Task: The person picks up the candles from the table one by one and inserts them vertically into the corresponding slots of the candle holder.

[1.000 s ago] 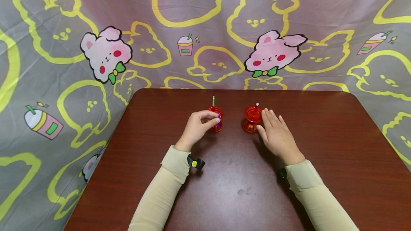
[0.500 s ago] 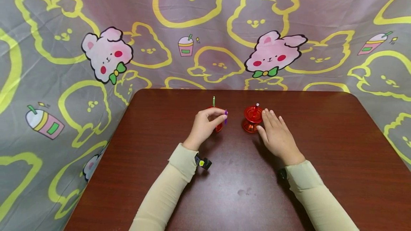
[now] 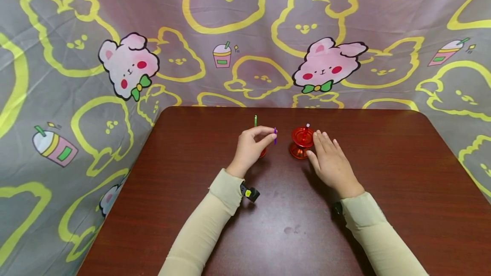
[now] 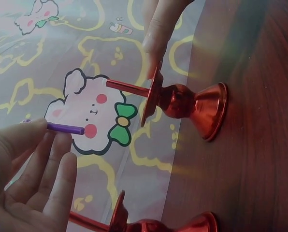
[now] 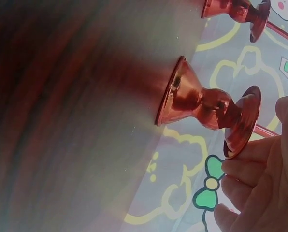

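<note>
My left hand (image 3: pixel 251 147) pinches a thin purple candle (image 3: pixel 275 136) between thumb and fingertips, held roughly upright in the gap between two shiny red candle holders. The right candle holder (image 3: pixel 298 151) stands upright, with a slim red tube (image 4: pixel 127 87) rising from its dish. Beside it, my right hand (image 3: pixel 331 163) has its fingers extended, touching the rim of the dish in the right wrist view. The left candle holder (image 3: pixel 263 153) is mostly hidden behind my left hand; a green candle (image 3: pixel 255 120) shows above it. In the left wrist view, the purple candle (image 4: pixel 66 128) is apart from both holders.
Both holders stand on a dark brown wooden table (image 3: pixel 402 173), toward its far edge. A grey curtain (image 3: pixel 245 76) with cartoon prints hangs behind and along the left side. Wrist straps with small cameras (image 3: pixel 251 194) sit at the cuffs.
My left hand has moved right with the purple candle, from in front of the left candle holder toward the right one. My right hand has stayed at the right holder.
</note>
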`<act>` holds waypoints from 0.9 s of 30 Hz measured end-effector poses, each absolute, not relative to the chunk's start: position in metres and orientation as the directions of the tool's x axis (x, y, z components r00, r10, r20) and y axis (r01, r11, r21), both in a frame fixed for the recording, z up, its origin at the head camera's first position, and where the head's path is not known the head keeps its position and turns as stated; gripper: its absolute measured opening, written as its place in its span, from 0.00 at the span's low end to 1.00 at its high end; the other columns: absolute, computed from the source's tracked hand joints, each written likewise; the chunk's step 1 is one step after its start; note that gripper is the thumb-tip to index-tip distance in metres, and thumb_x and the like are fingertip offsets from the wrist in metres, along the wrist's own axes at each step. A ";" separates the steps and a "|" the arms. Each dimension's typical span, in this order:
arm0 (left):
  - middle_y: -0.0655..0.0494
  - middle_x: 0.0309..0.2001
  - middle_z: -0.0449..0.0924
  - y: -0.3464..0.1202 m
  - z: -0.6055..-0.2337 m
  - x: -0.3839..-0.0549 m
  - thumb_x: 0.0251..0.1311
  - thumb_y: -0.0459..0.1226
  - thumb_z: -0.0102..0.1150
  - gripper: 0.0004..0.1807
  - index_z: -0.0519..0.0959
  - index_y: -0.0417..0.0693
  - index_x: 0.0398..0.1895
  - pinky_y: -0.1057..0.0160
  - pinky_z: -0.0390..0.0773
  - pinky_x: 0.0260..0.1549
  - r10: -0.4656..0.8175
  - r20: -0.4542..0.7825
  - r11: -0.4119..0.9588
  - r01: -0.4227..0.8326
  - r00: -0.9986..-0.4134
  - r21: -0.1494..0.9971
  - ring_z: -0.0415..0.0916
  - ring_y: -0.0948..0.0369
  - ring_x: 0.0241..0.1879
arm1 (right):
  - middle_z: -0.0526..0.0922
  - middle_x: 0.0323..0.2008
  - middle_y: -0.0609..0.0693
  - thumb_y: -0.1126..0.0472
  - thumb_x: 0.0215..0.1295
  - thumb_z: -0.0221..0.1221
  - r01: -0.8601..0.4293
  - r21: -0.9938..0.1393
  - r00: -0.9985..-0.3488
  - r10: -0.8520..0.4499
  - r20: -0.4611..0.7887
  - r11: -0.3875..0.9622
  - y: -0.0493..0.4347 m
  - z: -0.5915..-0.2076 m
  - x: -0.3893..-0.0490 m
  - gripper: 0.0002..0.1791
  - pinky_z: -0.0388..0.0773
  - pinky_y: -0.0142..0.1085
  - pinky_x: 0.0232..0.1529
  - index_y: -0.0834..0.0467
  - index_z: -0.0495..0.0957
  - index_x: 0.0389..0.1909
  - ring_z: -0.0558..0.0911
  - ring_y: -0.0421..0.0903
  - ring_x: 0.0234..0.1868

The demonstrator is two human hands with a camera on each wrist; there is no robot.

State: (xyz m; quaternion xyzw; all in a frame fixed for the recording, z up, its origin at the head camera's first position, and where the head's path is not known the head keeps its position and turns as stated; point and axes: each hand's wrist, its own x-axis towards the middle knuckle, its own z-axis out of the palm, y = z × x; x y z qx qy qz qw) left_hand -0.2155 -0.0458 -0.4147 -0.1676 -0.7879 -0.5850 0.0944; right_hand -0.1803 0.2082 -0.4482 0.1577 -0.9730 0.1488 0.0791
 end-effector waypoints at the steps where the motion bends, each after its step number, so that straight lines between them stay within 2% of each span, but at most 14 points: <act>1: 0.53 0.41 0.89 -0.045 -0.414 -0.216 0.62 0.37 0.70 0.09 0.88 0.44 0.43 0.65 0.81 0.41 0.153 0.345 0.261 0.374 -0.926 0.890 0.83 0.65 0.40 | 0.57 0.76 0.67 0.52 0.80 0.48 -0.330 -0.265 -0.938 -0.283 0.201 0.906 0.208 -0.448 -0.180 0.35 0.49 0.58 0.75 0.70 0.55 0.76 0.54 0.63 0.78; 7: 0.53 0.41 0.89 -0.036 -0.412 -0.218 0.63 0.37 0.70 0.09 0.88 0.44 0.44 0.68 0.79 0.38 0.151 0.357 0.264 0.385 -0.922 0.884 0.83 0.65 0.37 | 0.57 0.76 0.67 0.52 0.80 0.48 -0.332 -0.265 -0.937 -0.284 0.201 0.905 0.208 -0.448 -0.180 0.34 0.48 0.58 0.75 0.71 0.55 0.76 0.54 0.63 0.78; 14: 0.50 0.41 0.89 -0.025 -0.413 -0.220 0.63 0.36 0.69 0.10 0.88 0.41 0.45 0.59 0.82 0.41 0.156 0.366 0.241 0.395 -0.917 0.886 0.84 0.60 0.39 | 0.56 0.76 0.67 0.53 0.80 0.49 -0.326 -0.267 -0.940 -0.280 0.195 0.907 0.208 -0.448 -0.180 0.35 0.48 0.58 0.75 0.70 0.54 0.76 0.53 0.63 0.78; 20: 0.49 0.42 0.89 -0.016 -0.416 -0.223 0.63 0.34 0.69 0.10 0.87 0.40 0.44 0.67 0.81 0.41 0.161 0.388 0.229 0.417 -0.907 0.880 0.85 0.58 0.39 | 0.56 0.76 0.68 0.53 0.79 0.50 -0.317 -0.263 -0.944 -0.276 0.180 0.911 0.207 -0.448 -0.180 0.35 0.49 0.58 0.75 0.70 0.54 0.76 0.53 0.63 0.78; 27: 0.49 0.42 0.89 -0.012 -0.417 -0.227 0.62 0.35 0.70 0.09 0.87 0.40 0.44 0.68 0.80 0.42 0.167 0.382 0.227 0.413 -0.909 0.882 0.84 0.60 0.40 | 0.56 0.76 0.68 0.53 0.79 0.49 -0.318 -0.253 -0.943 -0.277 0.182 0.914 0.207 -0.448 -0.181 0.35 0.48 0.58 0.75 0.71 0.54 0.76 0.53 0.63 0.78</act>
